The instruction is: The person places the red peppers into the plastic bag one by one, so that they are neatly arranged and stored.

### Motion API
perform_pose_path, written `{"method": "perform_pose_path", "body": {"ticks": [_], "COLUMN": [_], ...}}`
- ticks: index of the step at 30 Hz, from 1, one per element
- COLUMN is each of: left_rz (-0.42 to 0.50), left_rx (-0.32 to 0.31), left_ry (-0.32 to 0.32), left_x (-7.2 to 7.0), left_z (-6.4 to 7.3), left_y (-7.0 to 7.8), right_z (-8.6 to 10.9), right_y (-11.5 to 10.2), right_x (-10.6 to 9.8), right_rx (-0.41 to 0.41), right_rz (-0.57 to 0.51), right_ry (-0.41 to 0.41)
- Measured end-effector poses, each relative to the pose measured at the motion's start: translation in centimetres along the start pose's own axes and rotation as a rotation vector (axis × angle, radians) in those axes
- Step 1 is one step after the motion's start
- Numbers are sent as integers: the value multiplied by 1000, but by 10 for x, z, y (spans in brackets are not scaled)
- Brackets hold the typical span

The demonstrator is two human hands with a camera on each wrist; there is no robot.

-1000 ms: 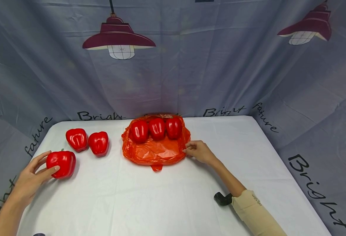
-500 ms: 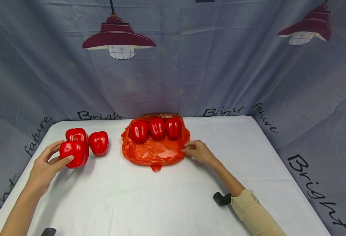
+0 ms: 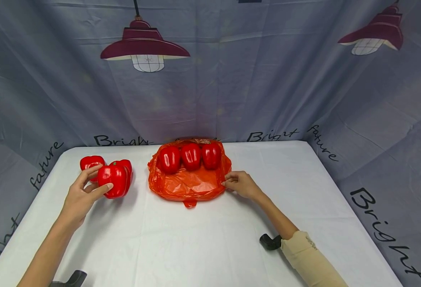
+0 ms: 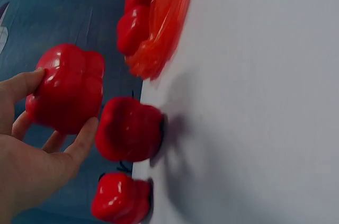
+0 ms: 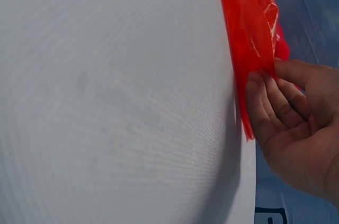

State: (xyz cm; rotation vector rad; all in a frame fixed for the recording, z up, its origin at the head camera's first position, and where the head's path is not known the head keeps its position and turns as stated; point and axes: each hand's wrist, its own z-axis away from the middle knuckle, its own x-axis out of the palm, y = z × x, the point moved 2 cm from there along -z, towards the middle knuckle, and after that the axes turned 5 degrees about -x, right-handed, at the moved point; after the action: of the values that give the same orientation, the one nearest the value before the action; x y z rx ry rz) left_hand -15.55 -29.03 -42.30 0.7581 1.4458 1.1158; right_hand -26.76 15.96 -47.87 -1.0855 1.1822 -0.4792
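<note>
Red pepper (image 3: 114, 180) in left hand (image 3: 79, 197)

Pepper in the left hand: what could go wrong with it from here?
The held pepper could slip: it looks smooth and glossy, and the left hand grips it by thumb and fingers, off the table.

It might knock one of the two loose peppers, which sits close by in the left wrist view.

The thin bag could shift or fold if the right hand, pinching its rim, pulls.
</note>
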Motion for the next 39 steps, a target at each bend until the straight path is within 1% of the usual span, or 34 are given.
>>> {"method": "perform_pose_path", "body": {"ticks": [6,12,16,20,23,26,32,39], "left_rz": [48,113,112,122,154,157,147,146], "left_rx": [-6,-19,-38,-64,-73,-74,-40,7], "left_ry": [-36,-84,-126,-157,-175,-192,-228,-246], "left_x": [24,49,65,85,101,116,143,174], "left_z": [-3,-2,-2,-2,-3,-4,-8,-15], "left_y": [6,14,18,22,25,29,34,38], "right_z": [0,0,0,1,0,0,0,0], "right_y": [0,1,2,2,2,3,1,1], "right_x": [0,0,0,0,0,0,0,2], "right_rx": [-2,-2,-5,-10,-14,-20,-28,-18], "right_rz": [-7,-3,-9,-18,-11,7,23,-21], "right_ry": [-3,4,7,8,10,7,3,2]}}
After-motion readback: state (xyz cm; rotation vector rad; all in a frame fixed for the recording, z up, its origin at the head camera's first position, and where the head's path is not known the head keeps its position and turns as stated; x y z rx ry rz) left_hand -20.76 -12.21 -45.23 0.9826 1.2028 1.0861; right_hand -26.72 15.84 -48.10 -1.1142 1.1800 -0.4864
